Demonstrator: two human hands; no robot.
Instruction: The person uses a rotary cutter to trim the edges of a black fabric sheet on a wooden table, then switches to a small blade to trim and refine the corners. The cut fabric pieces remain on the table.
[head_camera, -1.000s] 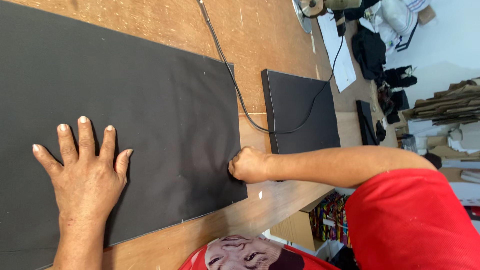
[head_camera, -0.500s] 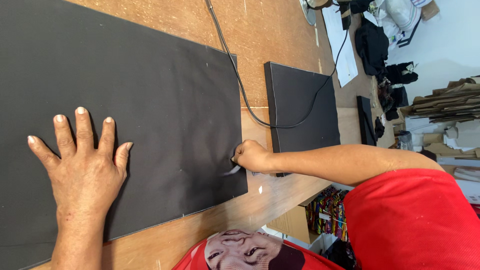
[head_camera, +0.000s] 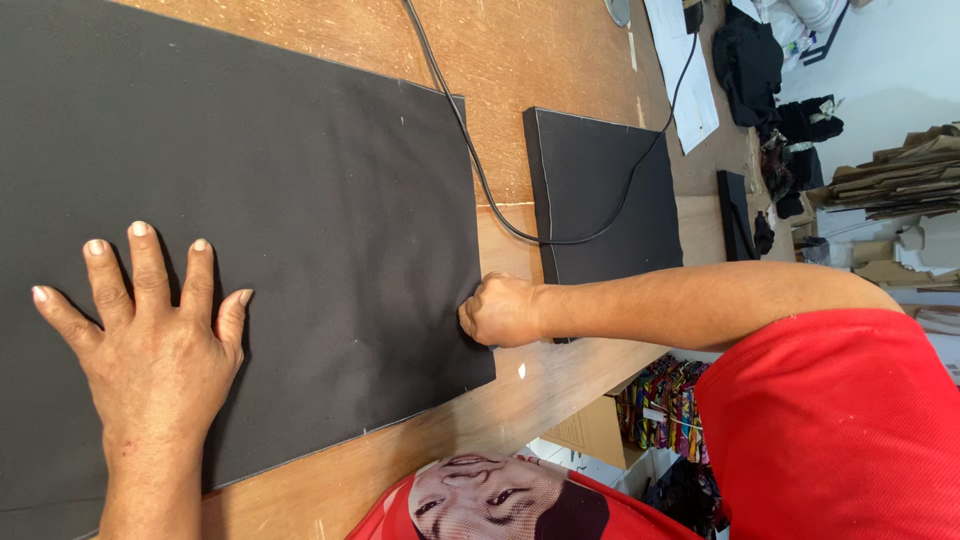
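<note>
and here's the big black sheet (head_camera: 300, 200), spread flat on the wooden table (head_camera: 560, 70), filling most of the left half of the frame. its long axis runs from the left edge across toward the middle of the picture, and its short end edge faces right, running from upper centre down to lower centre with a slight lean. the lower long edge slants from bottom left up to the corner at lower centre.

left hand (head_camera: 150, 350), lower left of the frame, flat down on the sheet, fingers spread wide, palm pressing, holding nothing. fingertips point up the frame, across the sheet's width.

right hand (head_camera: 503, 310), centre of the frame, curled into a tight fist right at the sheet's short end, knuckles touching that edge near its lower corner. whether anything is pinched inside the fist, can't tell. its forearm reaches in from the right, out of a red sleeve (head_camera: 830, 430) at lower right.

just right of the sheet, apart from it with a strip of bare wood between, lies a smaller black panel (head_camera: 600, 190), its long side running up and down the frame. a black cable (head_camera: 470, 150) snakes from top centre down through that gap and loops back over the panel toward upper right. a white paper (head_camera: 685, 80) lies at top right, with dark clothing (head_camera: 750, 60) beyond it.
</note>
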